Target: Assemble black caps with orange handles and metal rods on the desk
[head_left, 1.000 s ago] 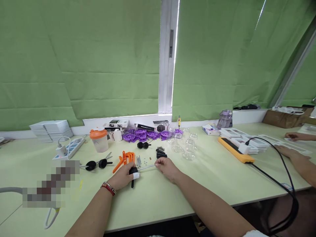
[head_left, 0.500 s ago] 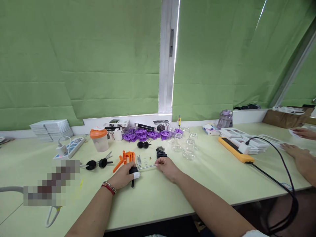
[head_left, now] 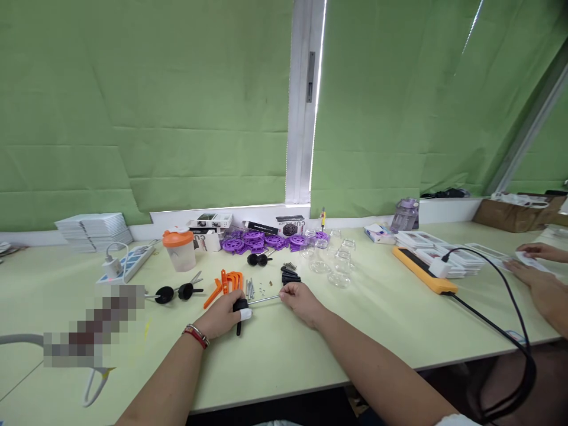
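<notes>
My left hand (head_left: 225, 312), with a white wrap on one finger, is closed around a black round plastic part (head_left: 240, 305) whose black stem points toward me. From that part a thin metal rod (head_left: 264, 300) sticks out to the right. The fingertips of my right hand (head_left: 298, 299) pinch the rod's far end. Just beyond my left hand lie orange handle-like pieces (head_left: 234, 281). Several metal screws (head_left: 250, 289) and some tiny loose parts are near them. Black tube-like pieces (head_left: 290, 276) lie past my right hand.
Purple wheel-like pieces (head_left: 254, 239), clear cups (head_left: 339, 271) and boxes stand at the back. More black round parts (head_left: 164, 294) and an orange-lidded cup (head_left: 180, 251) are left. An orange power strip (head_left: 423, 271) with cables lies right, near another person's hands (head_left: 530, 275).
My hands hold the black part and rod in nearly the same place. At the right, the other person's hands have shifted slightly with a white sheet.
</notes>
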